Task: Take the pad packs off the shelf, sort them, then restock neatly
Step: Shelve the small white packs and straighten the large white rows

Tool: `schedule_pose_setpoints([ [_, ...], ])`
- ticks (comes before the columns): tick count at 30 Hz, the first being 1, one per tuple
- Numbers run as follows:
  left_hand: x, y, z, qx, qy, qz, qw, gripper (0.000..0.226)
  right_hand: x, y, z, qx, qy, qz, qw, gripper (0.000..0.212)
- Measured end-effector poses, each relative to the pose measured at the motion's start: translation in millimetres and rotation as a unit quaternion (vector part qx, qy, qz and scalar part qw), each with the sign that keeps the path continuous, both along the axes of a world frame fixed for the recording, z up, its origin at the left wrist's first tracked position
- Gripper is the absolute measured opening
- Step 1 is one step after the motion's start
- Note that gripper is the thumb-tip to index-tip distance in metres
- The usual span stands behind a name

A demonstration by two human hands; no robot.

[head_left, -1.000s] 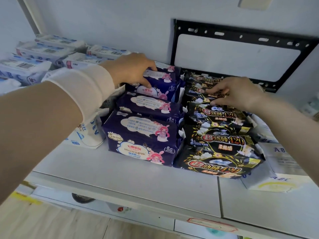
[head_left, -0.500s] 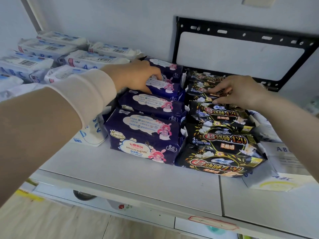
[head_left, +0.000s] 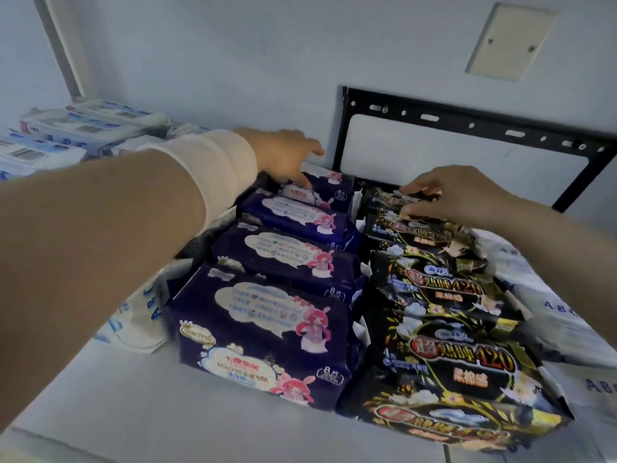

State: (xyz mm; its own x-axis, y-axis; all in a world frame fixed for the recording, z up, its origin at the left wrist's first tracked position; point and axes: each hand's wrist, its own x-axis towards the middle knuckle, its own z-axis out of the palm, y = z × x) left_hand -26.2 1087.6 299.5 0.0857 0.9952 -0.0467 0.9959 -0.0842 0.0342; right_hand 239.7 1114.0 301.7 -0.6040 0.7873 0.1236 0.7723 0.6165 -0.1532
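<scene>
A row of several dark purple pad packs (head_left: 267,325) with pink cartoon figures runs front to back on the white shelf (head_left: 100,412). Beside it on the right lies a row of black pad packs (head_left: 444,355) with gold and red print. My left hand (head_left: 283,155) reaches to the back of the purple row, its thumb on the rearmost purple pack (head_left: 334,190) and its fingers stretched past it. At the far end of the black row my right hand (head_left: 447,192) rests with its fingers on the rearmost black packs.
White and blue packs (head_left: 66,135) are stacked at the back left, and more white packs (head_left: 547,295) lie to the right of the black row. A black metal bracket (head_left: 467,125) is fixed to the wall behind. A beige plate (head_left: 510,41) is higher up.
The camera has come closer and lower to the shelf. My left hand has slid further back over the rearmost purple pack, fingers stretched out. My right hand stays at the back of the black row.
</scene>
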Motion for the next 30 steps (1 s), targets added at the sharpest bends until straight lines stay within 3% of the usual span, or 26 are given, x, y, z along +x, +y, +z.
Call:
schedule_pose_setpoints([
  [3, -1.8, 20.7, -5.5, -0.038, 0.044, -0.005, 0.998, 0.085, -6.2, 11.2, -2.5, -0.023, -0.018, 0.003, 1.000, 0.043],
  [30, 11.3, 1.3, -3.5, -0.053, 0.059, -0.007, 0.997, 0.066, -10.8, 15.4, -16.3, -0.043, 0.014, -0.005, 0.999, 0.032],
])
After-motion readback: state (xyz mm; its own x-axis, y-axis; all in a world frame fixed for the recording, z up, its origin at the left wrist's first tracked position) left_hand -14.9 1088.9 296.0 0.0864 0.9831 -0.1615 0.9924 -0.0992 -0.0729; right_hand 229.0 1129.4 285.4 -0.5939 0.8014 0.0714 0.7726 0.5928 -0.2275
